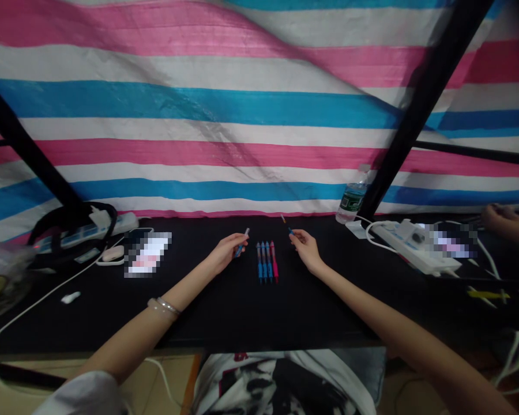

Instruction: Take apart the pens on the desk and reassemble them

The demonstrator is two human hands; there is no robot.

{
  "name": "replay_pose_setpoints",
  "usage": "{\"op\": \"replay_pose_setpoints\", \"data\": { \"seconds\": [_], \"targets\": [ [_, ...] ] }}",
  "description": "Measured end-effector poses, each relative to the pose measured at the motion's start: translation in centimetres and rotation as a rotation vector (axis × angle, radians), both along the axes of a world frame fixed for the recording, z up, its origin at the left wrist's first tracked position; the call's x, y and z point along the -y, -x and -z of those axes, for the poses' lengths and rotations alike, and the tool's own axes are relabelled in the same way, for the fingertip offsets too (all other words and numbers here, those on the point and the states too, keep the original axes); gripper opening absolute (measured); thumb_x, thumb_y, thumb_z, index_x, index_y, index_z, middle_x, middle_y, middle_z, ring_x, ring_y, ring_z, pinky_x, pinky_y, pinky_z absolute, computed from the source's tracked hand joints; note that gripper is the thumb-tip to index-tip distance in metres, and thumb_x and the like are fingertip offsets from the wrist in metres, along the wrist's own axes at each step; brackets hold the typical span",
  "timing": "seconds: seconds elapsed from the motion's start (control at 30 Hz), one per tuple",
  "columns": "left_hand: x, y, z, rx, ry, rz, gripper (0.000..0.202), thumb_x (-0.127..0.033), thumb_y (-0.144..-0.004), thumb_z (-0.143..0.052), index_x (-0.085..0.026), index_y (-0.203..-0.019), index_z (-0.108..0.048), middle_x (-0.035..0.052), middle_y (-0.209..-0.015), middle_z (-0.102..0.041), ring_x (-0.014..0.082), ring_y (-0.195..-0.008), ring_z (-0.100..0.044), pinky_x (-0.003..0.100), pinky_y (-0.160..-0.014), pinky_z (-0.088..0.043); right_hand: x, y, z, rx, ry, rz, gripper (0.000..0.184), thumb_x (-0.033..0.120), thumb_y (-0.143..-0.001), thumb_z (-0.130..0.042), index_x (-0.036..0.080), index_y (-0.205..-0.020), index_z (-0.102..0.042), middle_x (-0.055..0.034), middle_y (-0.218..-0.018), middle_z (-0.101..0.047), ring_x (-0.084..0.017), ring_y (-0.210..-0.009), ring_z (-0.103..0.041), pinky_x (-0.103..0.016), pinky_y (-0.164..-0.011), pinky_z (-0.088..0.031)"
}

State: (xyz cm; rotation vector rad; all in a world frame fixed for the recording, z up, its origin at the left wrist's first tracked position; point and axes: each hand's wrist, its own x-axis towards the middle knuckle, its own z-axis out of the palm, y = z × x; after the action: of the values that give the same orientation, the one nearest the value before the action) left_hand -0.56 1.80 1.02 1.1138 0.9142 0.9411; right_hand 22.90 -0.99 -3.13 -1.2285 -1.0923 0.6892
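My left hand (pixel 230 252) is closed around a blue pen part (pixel 239 249) with a clear, silvery upper end; the fingers cover some of it. Opposite, my right hand (pixel 306 250) pinches a slim pen refill (pixel 285 221), pale at its far tip, with orange and blue lower down. Between the two hands, three blue pens (pixel 265 265) and a pink pen (pixel 275 265) lie side by side in a row on the black table (pixel 225 311). Neither hand touches the row.
Phones lie at left (pixel 149 253) and right (pixel 452 242). A water bottle (pixel 352 199) stands at the back, near a white power strip (pixel 415 248). Cables, an earbud (pixel 71 297) and a black headband (pixel 108 219) are at the sides. Another person's hand (pixel 504 219) is far right.
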Motion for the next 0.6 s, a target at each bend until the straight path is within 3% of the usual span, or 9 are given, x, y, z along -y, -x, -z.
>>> {"op": "replay_pose_setpoints", "data": {
  "seconds": [0.6],
  "targets": [
    [-0.10,0.26,0.14,-0.014,-0.039,0.036,0.026,-0.033,-0.066,-0.067,-0.015,-0.082,-0.059,-0.0019,-0.067,-0.051,0.0056,-0.053,-0.047,0.018,-0.044,-0.026,0.04,-0.06,0.04,0.024,-0.007,-0.020,0.033,0.044,-0.066,-0.059,0.016,-0.083,-0.059,-0.0065,-0.076,-0.062,-0.018,-0.066,-0.058,-0.026,-0.050,-0.042]
  ]
}}
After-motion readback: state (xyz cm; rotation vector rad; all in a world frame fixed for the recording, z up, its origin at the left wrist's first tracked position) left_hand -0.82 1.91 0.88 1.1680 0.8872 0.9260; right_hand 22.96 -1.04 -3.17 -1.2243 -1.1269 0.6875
